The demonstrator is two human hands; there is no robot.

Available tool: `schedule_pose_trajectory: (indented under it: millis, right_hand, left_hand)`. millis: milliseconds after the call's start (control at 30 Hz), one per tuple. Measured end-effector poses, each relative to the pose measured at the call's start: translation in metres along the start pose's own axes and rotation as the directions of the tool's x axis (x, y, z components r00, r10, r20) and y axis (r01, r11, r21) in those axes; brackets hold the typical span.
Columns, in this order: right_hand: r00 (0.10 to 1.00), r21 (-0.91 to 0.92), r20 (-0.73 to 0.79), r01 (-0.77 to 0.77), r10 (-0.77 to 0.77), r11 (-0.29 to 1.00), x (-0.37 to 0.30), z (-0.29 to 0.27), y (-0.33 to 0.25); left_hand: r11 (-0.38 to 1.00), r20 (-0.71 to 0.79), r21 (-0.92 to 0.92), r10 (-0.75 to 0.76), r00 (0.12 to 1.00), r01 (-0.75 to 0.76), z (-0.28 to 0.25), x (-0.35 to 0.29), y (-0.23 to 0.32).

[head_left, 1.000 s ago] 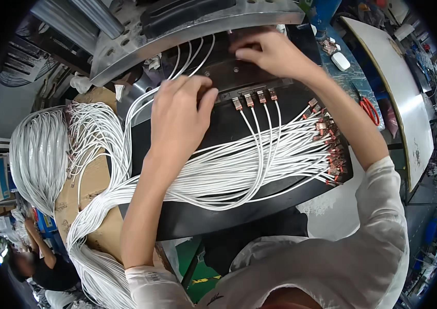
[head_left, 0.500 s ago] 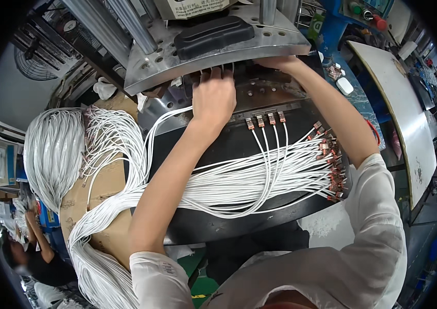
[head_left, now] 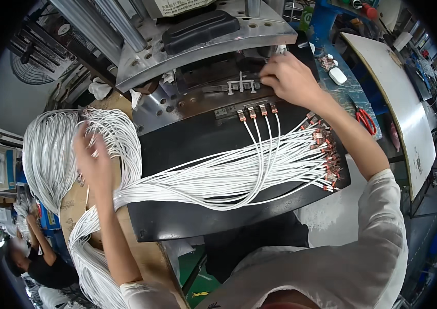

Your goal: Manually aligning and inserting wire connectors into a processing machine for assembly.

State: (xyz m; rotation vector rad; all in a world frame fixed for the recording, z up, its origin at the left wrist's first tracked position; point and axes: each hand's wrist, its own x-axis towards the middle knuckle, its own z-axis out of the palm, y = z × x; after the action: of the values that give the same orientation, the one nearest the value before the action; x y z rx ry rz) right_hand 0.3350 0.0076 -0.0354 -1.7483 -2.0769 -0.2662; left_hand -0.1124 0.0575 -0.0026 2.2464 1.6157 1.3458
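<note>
My left hand [head_left: 93,162], smeared by motion, is over the looped white cables [head_left: 120,136] on the left, its fingers apart and nothing visibly held. At the press, my right hand [head_left: 291,80] has curled fingers just right of a grey branched plastic runner [head_left: 241,84] on the metal mould [head_left: 192,100]; whatever it grips is hidden. Several cables with orange and clear connector ends [head_left: 252,113] stand in a row along the mould's front edge. A wide bundle of white cables [head_left: 213,180] lies across the black table, many connector ends [head_left: 326,149] gathered at its right.
Above the mould hangs a thick steel plate [head_left: 208,51] with a black block [head_left: 200,32], beside steel columns [head_left: 120,26]. Red-handled cutters [head_left: 365,121] and a white case [head_left: 337,76] lie on the blue surface at right. Another person [head_left: 48,262] works at far left.
My left hand has left the press and swung down-left to the cable pile; the cables running from the press are gone. My right hand has come out from under the plate, and the grey runner now shows.
</note>
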Motion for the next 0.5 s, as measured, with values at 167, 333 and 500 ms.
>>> schedule_pose_trajectory:
  millis: [167,333,500]
  right_hand:
    - [0.947,0.273,0.296,0.043,-0.127,0.961,0.032,-0.051,-0.052]
    - [0.630,0.184,0.765,-0.410,0.132,0.893,-0.015,-0.104,-0.002]
    - [0.931,0.115,0.338,0.101,-0.135,0.988,-0.044,-0.032,0.007]
  left_hand:
    - [0.920,0.306,-0.074,0.389,0.869,-0.386,0.046,-0.055,0.086]
    - [0.875,0.337,-0.145,0.483,0.808,-0.462,0.033,-0.073,0.144]
    - [0.846,0.460,-0.279,0.533,0.710,-0.454,0.110,-0.104,0.167]
